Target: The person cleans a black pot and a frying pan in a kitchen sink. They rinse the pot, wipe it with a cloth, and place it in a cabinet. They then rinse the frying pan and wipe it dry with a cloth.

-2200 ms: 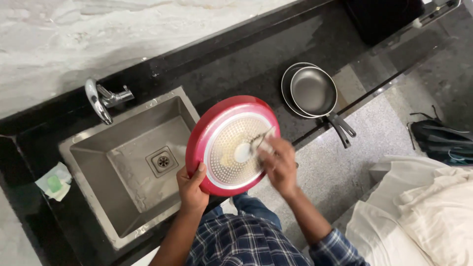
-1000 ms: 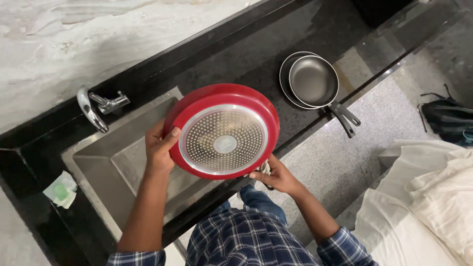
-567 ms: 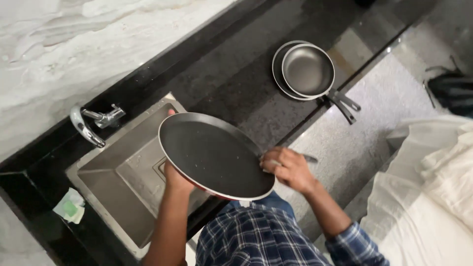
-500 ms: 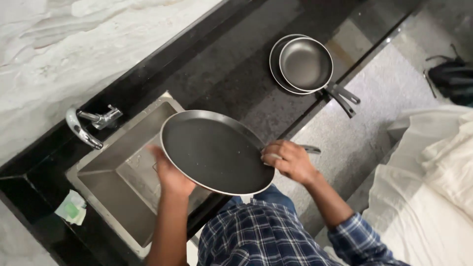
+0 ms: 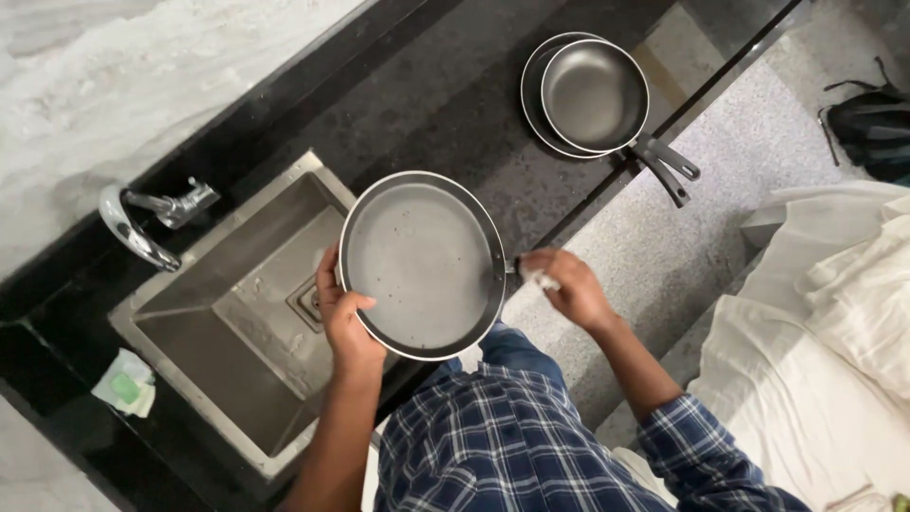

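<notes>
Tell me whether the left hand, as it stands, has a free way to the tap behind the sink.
Probably not right away: the left hand grips the rim of the flat pan over the sink. The path to the tap looks open otherwise.

shirt (image 5: pixel 531 446): blue/white plaid, long slv; slvs rolled up; jeans (image 5: pixel 517 351): blue; hands bare

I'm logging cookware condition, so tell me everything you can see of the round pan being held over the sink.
The round flat dark-grey pan shows its non-stick-looking cooking face, speckled with small spots, ringed by a thin pale metal rim. It is held over the steel sink's edge. The left hand grips its near-left rim; the right hand covers the handle side.
</notes>
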